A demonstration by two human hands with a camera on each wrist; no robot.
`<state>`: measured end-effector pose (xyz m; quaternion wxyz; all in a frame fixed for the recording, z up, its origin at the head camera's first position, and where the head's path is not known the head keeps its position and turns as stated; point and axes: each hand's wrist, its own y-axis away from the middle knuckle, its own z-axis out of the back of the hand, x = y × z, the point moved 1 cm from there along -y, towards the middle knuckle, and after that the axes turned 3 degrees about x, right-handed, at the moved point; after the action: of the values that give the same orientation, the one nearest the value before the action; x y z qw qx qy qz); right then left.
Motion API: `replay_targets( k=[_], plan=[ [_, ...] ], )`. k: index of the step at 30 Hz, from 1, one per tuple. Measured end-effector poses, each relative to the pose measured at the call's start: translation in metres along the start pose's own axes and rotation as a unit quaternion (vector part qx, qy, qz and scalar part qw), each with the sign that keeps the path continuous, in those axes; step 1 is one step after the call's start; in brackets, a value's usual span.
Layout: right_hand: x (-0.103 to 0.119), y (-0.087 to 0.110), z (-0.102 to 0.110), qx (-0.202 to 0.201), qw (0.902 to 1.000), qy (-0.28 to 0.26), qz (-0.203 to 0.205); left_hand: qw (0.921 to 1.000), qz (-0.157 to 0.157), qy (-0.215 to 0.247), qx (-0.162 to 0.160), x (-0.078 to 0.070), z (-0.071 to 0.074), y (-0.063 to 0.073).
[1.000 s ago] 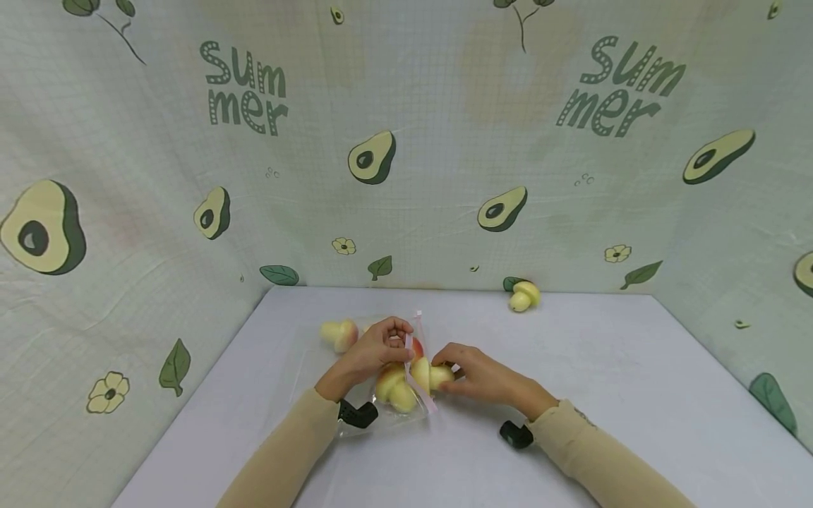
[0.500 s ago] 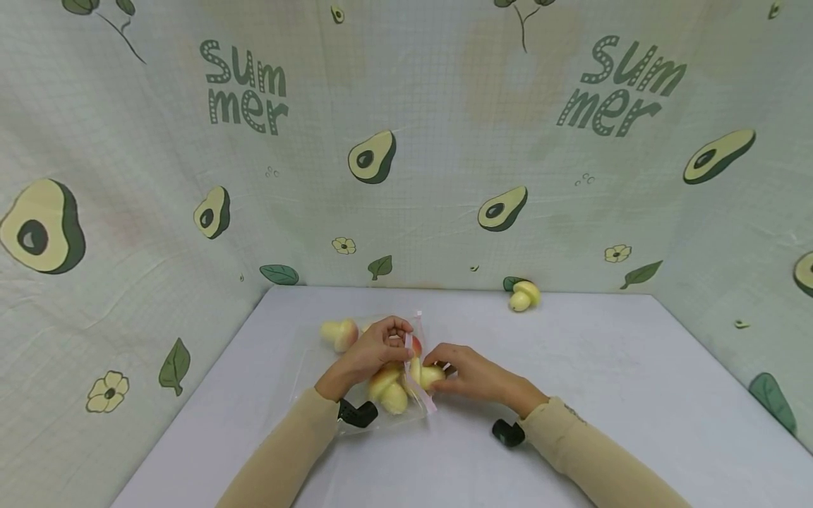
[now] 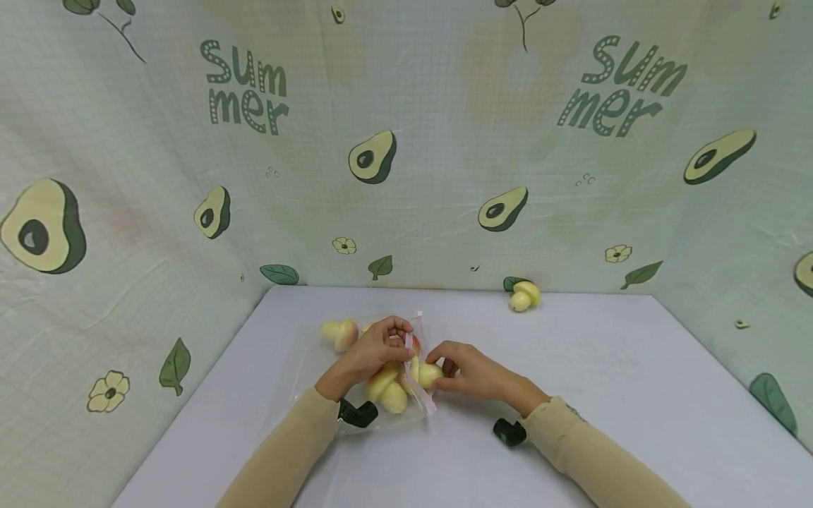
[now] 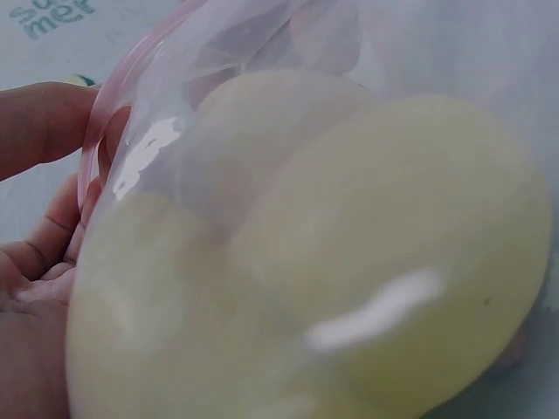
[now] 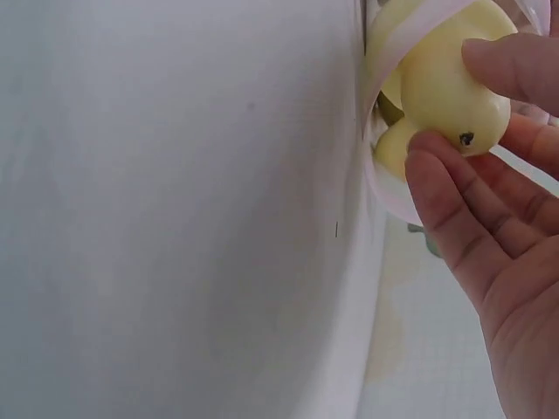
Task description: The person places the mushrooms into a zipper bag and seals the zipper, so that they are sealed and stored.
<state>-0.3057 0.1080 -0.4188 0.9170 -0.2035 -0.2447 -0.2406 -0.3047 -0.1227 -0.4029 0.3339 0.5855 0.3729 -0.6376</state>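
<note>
My left hand (image 3: 373, 351) pinches the pink zip edge of a clear zip bag (image 3: 422, 399), thumb on one side of the strip in the left wrist view. At the bag's open mouth my right hand (image 3: 476, 372) grips a pale yellow toy mushroom (image 5: 450, 87) by its stem, the thumb and fingers around it. Its cap is inside the mouth. Another toy mushroom (image 3: 392, 398) lies in the bag near the front, blurred through the plastic in the left wrist view. A red-tinted one (image 3: 416, 346) shows behind the zip strip, partly hidden.
At the bag's back left is a toy mushroom (image 3: 340, 334) with a pinkish cap. A lone yellow toy mushroom (image 3: 524, 296) rests by the back edge of the white table (image 3: 603, 367). Printed cloth (image 3: 438, 141) walls the back and sides.
My right hand has moved a little left, pushing the mushroom deeper into the bag's mouth. The front mushroom inside has shifted slightly left. My left hand holds its place.
</note>
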Motion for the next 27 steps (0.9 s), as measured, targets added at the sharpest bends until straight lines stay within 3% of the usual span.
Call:
replay_targets(
  k=[8, 27],
  plan=[
    [-0.003, -0.004, 0.002, 0.006, 0.9964, -0.08, -0.029, 1.0, -0.001, -0.002, -0.006, 0.001, 0.002, -0.001],
    [-0.005, -0.016, -0.006, 0.0, 0.9964, -0.082, -0.022, 0.9998, -0.018, 0.007, -0.007, 0.001, 0.002, 0.0]
  ],
)
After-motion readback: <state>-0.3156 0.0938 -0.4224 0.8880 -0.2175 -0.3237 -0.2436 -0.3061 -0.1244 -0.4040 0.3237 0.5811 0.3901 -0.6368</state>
